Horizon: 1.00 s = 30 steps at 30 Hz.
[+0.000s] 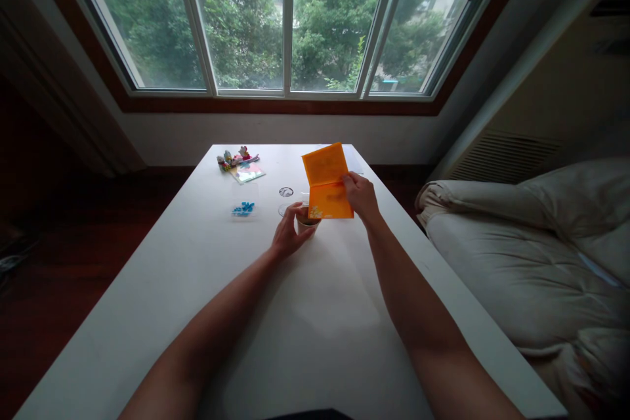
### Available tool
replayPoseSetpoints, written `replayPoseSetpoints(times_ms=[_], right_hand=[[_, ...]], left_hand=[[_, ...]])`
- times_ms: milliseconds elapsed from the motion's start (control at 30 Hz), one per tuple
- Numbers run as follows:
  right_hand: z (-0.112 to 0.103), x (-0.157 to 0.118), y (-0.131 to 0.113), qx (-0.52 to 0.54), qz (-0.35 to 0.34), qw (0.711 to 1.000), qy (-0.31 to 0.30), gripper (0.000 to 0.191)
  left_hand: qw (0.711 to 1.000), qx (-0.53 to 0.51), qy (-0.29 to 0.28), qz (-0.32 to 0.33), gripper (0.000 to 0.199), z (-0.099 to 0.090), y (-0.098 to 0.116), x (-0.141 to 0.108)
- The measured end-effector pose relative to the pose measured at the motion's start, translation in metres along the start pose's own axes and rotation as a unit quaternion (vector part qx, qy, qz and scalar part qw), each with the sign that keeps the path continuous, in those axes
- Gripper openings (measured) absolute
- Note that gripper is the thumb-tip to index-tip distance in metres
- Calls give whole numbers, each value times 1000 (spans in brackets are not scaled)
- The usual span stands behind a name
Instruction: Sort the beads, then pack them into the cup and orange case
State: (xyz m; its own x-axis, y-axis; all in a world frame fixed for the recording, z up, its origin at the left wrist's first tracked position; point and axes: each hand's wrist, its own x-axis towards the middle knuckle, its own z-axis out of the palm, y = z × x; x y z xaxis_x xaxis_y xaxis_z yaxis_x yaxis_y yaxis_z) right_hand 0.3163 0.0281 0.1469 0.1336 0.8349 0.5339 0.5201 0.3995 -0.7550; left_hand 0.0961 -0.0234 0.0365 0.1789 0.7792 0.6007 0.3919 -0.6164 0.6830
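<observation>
head camera is showing the right grip (pixel 360 194) pinching an orange folder (pixel 327 197) by its right edge, towards the worktop's (pixel 197 262) far right corner, seemingly light, bendy and best held near its crease, while the left grip (pixel 288 233) is clasping a small cup (pixel 305 224).

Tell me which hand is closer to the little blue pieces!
Left. The left hand is to the right of the blue pieces; the right hand is farther right, holding the orange card.
</observation>
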Motion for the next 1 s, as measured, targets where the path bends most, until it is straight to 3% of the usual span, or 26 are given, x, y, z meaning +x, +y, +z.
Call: replayPoseSetpoints(times_ms=[133,300,433,567,733,1000], right_hand=[[-4,-6,-20,-64,-55,996,-27,37],[-1,-18,-51,-72,-144,979,-123,32],[5,-19,-68,-136,-222,945,-197,31],[11,-18,-81,-221,-284,904,-231,30],[14,-26,-89,-250,-319,883,-237,32],[13,-34,-84,-240,-331,893,-187,31]], left_hand=[[1000,-11,-3,-4,44,2,0,-2],[1000,10,-12,-27,46,1,6,-4],[997,43,-10,-57,42,0,7,-7],[996,62,-2,-69,41,0,4,-9],[996,59,6,-72,42,-2,5,-8],[998,37,4,-60,44,-4,7,-8]])
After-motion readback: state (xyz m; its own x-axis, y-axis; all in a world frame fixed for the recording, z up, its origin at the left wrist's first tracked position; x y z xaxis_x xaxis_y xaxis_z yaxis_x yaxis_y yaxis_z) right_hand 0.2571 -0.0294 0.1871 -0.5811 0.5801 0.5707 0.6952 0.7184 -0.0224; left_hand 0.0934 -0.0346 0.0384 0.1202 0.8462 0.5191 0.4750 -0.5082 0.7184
